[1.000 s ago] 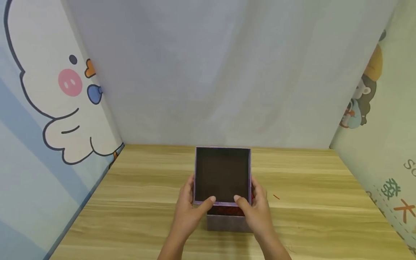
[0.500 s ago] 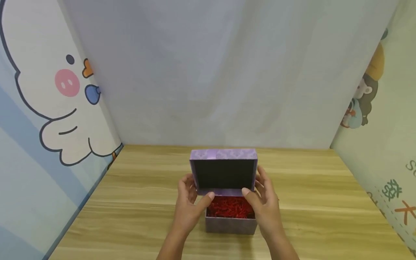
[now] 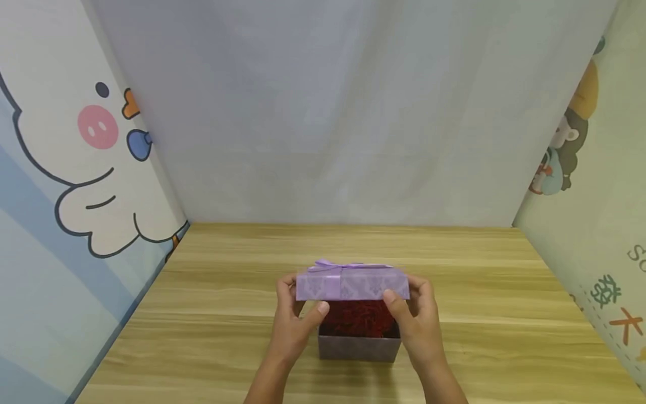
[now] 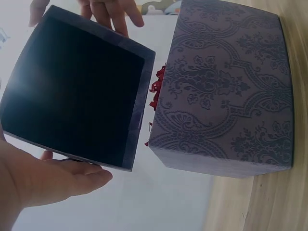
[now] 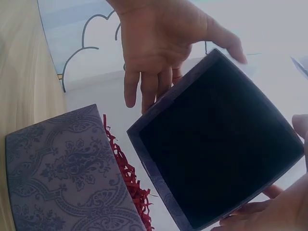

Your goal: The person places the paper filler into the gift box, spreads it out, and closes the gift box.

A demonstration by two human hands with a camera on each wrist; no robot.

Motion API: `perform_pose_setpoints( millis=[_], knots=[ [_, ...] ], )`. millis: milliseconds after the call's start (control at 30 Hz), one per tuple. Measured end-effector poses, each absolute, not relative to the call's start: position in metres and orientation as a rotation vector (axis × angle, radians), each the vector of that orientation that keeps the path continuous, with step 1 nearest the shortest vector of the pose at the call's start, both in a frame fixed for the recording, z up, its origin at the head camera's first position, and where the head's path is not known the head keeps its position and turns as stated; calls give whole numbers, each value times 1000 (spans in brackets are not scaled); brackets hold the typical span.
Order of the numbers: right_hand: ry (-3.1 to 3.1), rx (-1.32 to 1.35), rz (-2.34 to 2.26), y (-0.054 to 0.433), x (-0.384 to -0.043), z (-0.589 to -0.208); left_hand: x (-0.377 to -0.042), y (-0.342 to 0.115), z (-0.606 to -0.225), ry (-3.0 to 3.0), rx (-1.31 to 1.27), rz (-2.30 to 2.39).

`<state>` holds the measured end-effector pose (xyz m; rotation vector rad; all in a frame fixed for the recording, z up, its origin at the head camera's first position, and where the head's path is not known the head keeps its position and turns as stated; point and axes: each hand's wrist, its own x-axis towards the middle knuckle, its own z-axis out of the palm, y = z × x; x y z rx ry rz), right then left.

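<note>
- A person's left hand (image 3: 291, 321) and right hand (image 3: 416, 322) reach in from the near edge of a wooden table (image 3: 504, 314), each clasping one side of a purple patterned lid (image 3: 351, 284), thumbs pressed on its near face.
- Just below the lid, a matching grey-purple box (image 3: 359, 347) stands on the table between the wrists, its top open and showing a bed of red shredded paper (image 3: 359, 318).
- The lid is held level above the box, not seated on it; a gap shows in both wrist views, where its dark inside (image 4: 72, 91) faces down toward the box.
- A lilac ribbon bow (image 3: 335, 266) lies on top of the lid.
- Behind, a plain pale backdrop (image 3: 333, 112) rises from the table's far edge, flanked by a cartoon duck panel (image 3: 75, 157) on the left and another cartoon panel (image 3: 580, 140) on the right.
</note>
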<state>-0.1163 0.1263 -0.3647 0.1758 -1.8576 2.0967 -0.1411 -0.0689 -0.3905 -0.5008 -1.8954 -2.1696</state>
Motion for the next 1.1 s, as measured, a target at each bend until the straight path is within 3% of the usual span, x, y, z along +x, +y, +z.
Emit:
perform_pose_setpoints(
  millis=[433, 667, 1100],
  knots=[
    [-2048, 437, 2053, 138, -110, -364, -134, -73, -387, -2029, -581, -2327],
    [-2230, 297, 1835, 137, -112, -378, -134, -71, -394, -2196, -593, -2098],
    [-2270, 487, 1426, 136, -118, -403, -137, -66, -407, -2247, -498, -1857]
  ],
)
